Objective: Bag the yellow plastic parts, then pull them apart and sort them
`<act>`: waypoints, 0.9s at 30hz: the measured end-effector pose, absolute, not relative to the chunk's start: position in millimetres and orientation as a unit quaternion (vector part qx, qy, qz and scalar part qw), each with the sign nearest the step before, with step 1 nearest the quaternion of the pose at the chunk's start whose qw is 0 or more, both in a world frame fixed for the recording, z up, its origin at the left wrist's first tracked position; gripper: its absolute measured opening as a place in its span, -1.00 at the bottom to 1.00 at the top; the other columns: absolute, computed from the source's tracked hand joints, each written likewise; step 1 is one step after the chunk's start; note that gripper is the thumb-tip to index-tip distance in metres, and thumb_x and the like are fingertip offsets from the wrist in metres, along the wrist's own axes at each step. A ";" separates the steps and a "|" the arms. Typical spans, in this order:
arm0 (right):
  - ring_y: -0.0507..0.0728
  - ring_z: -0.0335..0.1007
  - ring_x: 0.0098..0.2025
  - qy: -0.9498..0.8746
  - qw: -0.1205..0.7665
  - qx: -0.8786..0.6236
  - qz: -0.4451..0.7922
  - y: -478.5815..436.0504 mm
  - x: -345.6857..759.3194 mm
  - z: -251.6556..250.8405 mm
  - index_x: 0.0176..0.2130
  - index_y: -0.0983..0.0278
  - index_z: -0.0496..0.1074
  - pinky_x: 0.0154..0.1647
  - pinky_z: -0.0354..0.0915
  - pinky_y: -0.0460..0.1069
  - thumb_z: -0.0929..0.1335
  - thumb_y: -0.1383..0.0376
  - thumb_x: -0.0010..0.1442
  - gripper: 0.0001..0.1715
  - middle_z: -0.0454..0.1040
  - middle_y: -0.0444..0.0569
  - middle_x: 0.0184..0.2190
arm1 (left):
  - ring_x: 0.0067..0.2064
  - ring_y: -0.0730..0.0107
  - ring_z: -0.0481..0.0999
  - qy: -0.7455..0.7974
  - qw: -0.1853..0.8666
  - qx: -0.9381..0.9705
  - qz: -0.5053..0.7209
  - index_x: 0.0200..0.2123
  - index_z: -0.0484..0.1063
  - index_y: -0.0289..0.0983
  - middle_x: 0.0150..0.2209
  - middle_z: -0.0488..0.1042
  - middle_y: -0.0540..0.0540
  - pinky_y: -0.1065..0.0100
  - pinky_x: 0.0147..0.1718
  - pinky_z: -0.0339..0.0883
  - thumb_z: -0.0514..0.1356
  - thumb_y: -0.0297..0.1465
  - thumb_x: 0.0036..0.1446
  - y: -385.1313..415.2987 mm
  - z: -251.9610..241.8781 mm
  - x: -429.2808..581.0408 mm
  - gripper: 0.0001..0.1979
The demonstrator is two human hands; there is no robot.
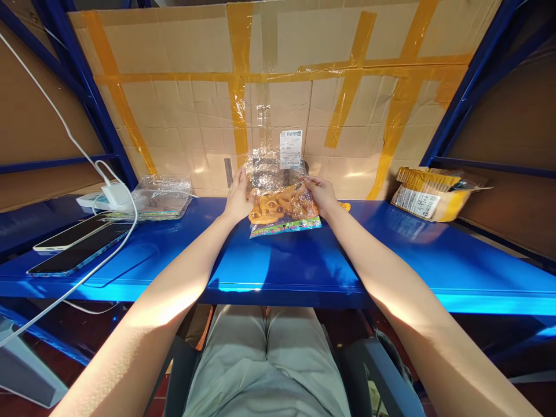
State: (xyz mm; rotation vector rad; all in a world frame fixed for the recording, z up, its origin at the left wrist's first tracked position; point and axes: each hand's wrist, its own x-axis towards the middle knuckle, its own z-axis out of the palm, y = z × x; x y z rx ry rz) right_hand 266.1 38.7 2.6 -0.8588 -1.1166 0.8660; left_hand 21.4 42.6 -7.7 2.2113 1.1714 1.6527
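Observation:
A clear plastic bag [278,191] holding several orange ring-shaped pieces [271,209] stands on the blue shelf [304,266], its top with a white label [291,149] leaning against the taped cardboard wall. My left hand [238,198] grips the bag's left side, fingers curled onto the plastic. On the bag's right side, my right hand [320,194] pinches the plastic with its fingers. A small orange piece [345,206] lies on the shelf just right of my right hand.
Two phones [76,243] lie at the left of the shelf, with a white charger [113,194] and cable. A pile of clear bags [160,197] sits beside them. A yellow packet [428,194] rests at the right. Cardboard with orange tape [278,75] backs the shelf.

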 end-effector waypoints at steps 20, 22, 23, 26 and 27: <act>-0.04 0.41 -0.56 -0.444 0.709 -0.349 0.422 18.2 266.2 16.5 -0.16 0.24 0.47 -0.47 0.36 -0.12 0.40 0.24 0.20 -0.81 0.48 -0.21 -0.52 | 0.45 0.17 -0.08 0.456 -0.227 0.847 0.149 0.42 -0.02 -0.16 0.45 -0.08 -0.12 -0.11 0.35 -0.17 -0.06 -0.68 0.12 2.6 27.2 46.6 -0.20; -0.06 0.41 -0.58 -0.447 0.693 -0.364 0.433 13.6 263.9 18.6 -0.19 0.25 0.45 -0.51 0.34 -0.15 0.39 0.28 0.22 -0.87 0.49 -0.20 -0.51 | 0.44 0.19 -0.05 0.519 -0.218 0.815 0.137 0.41 0.02 -0.14 0.44 -0.04 -0.13 -0.11 0.33 -0.11 -0.10 -0.68 0.13 8.4 34.0 22.4 -0.22; -0.07 0.40 -0.59 -0.450 0.685 -0.371 0.436 11.7 262.7 19.4 -0.21 0.26 0.45 -0.53 0.33 -0.16 0.39 0.30 0.22 -0.91 0.49 -0.21 -0.52 | 0.44 0.18 -0.03 0.551 -0.218 0.795 0.129 0.41 0.03 -0.15 0.44 -0.03 -0.13 -0.10 0.33 -0.09 -0.11 -0.68 0.14 10.6 36.3 7.9 -0.23; -0.07 0.39 -0.61 -0.457 0.666 -0.389 0.442 8.0 259.7 20.2 -0.25 0.27 0.43 -0.56 0.30 -0.17 0.36 0.37 0.25 -0.98 0.49 -0.20 -0.53 | 0.43 0.10 0.00 0.643 -0.206 0.731 0.102 0.38 0.10 -0.19 0.43 0.01 -0.17 -0.12 0.30 -0.04 -0.13 -0.62 0.21 13.0 37.4 -41.7 -0.33; -0.07 0.38 -0.62 -0.458 0.662 -0.395 0.442 7.2 258.9 20.1 -0.26 0.28 0.43 -0.57 0.30 -0.17 0.34 0.39 0.26 -0.95 0.49 -0.20 -0.54 | 0.42 0.08 0.04 0.669 -0.199 0.709 0.096 0.36 0.13 -0.20 0.41 0.05 -0.20 -0.14 0.28 0.00 -0.15 -0.60 0.24 12.8 35.9 -59.1 -0.36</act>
